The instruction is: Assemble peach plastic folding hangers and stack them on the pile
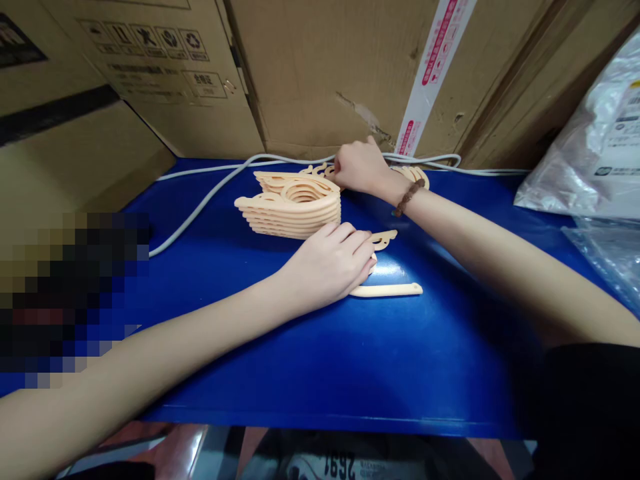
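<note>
My left hand [333, 260] is closed over a cream plastic piece [393, 290] that looks like part of a folding hanger. A straight arm of it and an openwork tip [385, 240] stick out to the right of my fingers; the middle is hidden under my hand. Just behind stands a neat stack of similar curved cream pieces [295, 217]. My right hand [363, 167], with a brown bracelet [409, 198] at the wrist, reaches to more cream pieces [417, 176] at the back. Its fingers are curled, and what they grip is mostly hidden.
Cardboard boxes [325, 73] line the back of the blue table [310, 360], with another box [60, 160] on the left. A grey-white cable [200, 210] runs along the rear. Plastic-wrapped packages [585, 147] lie at the right. The table's front edge is near me.
</note>
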The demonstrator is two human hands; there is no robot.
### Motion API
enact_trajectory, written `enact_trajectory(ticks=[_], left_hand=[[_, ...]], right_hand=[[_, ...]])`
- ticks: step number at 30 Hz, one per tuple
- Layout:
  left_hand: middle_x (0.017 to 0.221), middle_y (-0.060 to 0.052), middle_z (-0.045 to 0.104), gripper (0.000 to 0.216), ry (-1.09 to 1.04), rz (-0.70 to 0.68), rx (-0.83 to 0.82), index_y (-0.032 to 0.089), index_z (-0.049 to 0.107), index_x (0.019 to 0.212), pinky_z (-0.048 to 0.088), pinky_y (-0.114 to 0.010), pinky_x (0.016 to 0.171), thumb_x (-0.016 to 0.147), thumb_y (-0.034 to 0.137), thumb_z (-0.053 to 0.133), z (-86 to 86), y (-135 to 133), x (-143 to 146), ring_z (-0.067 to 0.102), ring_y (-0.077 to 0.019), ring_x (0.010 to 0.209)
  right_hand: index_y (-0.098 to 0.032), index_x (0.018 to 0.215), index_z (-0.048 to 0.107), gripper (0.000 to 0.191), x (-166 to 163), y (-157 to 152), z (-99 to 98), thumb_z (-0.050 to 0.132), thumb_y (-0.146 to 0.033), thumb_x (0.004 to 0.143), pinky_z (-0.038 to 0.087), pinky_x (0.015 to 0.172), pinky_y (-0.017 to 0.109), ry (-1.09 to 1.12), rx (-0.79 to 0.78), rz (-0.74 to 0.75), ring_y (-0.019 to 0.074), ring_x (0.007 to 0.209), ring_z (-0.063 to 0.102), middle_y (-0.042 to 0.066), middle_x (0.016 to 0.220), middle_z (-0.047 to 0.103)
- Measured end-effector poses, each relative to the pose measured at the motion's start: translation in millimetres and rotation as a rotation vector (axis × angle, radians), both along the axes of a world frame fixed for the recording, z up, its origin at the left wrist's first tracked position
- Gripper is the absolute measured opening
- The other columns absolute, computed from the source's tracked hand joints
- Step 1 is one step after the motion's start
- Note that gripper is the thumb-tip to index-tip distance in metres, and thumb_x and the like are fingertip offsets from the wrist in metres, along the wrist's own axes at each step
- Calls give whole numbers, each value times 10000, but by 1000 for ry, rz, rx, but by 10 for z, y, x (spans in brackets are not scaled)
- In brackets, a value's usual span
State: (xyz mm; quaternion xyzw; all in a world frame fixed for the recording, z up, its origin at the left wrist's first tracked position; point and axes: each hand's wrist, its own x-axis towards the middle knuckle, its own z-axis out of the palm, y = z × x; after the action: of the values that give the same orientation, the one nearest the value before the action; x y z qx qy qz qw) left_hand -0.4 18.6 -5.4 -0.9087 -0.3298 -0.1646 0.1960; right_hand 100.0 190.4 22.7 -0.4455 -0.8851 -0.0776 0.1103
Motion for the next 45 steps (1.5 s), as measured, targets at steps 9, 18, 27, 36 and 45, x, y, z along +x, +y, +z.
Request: enact_trajectory(ticks=[9,18,27,36,45], left_hand=[[1115,-113,717,350,-16,-4,-5,83,695,1053,443,-371,758,1038,255,390,5,-3,6,652,-255,944],[1119,-113,719,340,-27,-17,5,75,685,1063,451,-370,754,1034,244,391,-6,-3,-5,661,-260,940],[1047,-110,723,314,-61,-45,-3,86,684,977,475,-384,770,1024,209,399,41,14,-47,662,-266,928],[1288,-140,601,318,-283,-123,-423,115,583,1156,461,-427,986,941,350,576,83,-136,19,531,-283,1177],[1558,-140,375,222,-189,-155,-556,186,562,1053,227,-579,1198,960,388,547,-6,-82,11,237,-327,1491]], right_hand=[[-86,805,680,306,-57,18,-35,607,-383,798,384,955,503,74,-54,-46,321,939,652,177,877,705],[-186,547,512,263,356,-214,328,627,-265,770,337,615,286,646,-436,-3,115,601,408,-31,540,402],[-206,859,557,193,1149,-985,387,378,-272,886,503,688,274,1122,-978,32,141,734,587,41,870,630],[-216,902,551,321,1557,-1586,103,403,-482,1004,349,533,254,764,-688,-9,124,585,485,-18,659,556],[-170,1088,650,410,1570,-1671,-44,331,-423,1036,456,768,315,205,-366,182,209,879,644,85,970,696]])
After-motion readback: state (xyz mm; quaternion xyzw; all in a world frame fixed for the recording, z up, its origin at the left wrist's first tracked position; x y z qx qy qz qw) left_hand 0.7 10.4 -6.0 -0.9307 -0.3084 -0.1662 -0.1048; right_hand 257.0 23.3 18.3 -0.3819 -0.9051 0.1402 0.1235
